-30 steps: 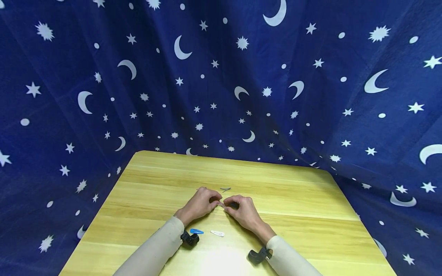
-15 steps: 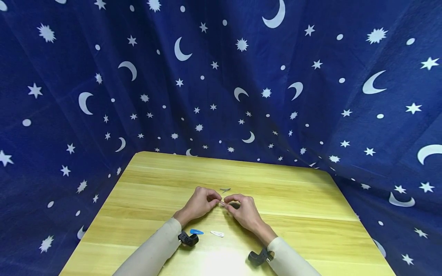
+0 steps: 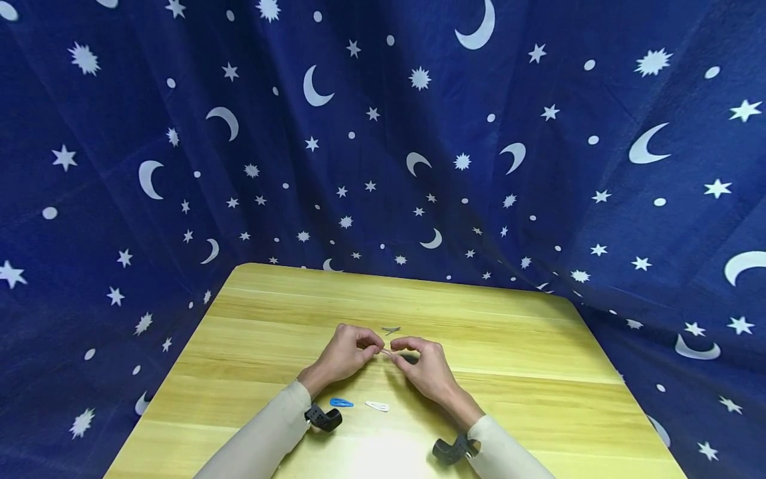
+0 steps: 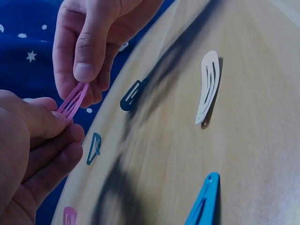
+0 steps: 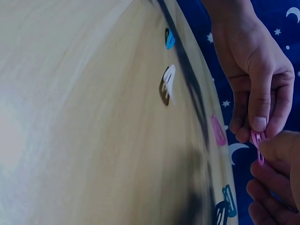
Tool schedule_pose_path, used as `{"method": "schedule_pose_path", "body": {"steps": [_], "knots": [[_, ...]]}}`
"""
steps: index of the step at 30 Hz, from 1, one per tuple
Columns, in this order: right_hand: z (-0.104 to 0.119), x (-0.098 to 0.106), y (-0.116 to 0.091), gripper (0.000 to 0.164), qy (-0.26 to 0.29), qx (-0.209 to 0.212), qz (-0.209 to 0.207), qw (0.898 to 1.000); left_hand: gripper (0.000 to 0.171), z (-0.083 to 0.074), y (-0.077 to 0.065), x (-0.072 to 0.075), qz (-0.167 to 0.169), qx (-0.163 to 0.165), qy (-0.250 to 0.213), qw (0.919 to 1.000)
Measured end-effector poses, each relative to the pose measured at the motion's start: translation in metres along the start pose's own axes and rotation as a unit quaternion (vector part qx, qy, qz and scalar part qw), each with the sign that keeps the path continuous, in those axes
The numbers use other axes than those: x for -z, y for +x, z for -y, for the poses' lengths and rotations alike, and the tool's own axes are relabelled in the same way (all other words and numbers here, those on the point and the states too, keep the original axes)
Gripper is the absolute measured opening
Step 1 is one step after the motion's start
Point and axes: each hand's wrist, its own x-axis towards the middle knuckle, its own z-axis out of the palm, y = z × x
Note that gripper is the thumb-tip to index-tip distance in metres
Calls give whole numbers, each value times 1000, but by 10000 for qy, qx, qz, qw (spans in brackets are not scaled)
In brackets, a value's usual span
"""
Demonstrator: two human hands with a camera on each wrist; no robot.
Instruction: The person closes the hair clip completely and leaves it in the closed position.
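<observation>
A pink snap hair clip [image 4: 74,101] is held between both hands, clear above the table in the wrist views. My left hand [image 3: 344,352] pinches one end between thumb and fingers. At the other end, the thumb and fingers of my right hand [image 3: 426,367] pinch it. In the head view the clip is a thin pale line between the fingertips. Nearer the body, a blue hair clip [image 3: 342,402] and a white hair clip [image 3: 377,406] lie on the table.
Beyond the hands lie two teal clips [image 3: 391,329], close together. A second pink clip [image 5: 218,130] rests on the wooden table [image 3: 509,372], hidden behind the left hand in the head view. A blue curtain [image 3: 383,133] with moons and stars surrounds the table.
The hands stay nearly in place with the pink hair clip between them. My right hand has shifted slightly right and its fingertips slightly away from the body.
</observation>
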Motion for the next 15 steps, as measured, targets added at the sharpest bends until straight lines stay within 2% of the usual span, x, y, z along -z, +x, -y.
{"method": "schedule_pose_path", "body": {"steps": [8,15], "knots": [[2,3,-1,18,-56,66,164,9998,13,-5,-1,3,-129,-70,-21,9999],[2,4,1,13,-33,132,256,9996,13,-8,-1,6,-111,-106,5,9999]]}}
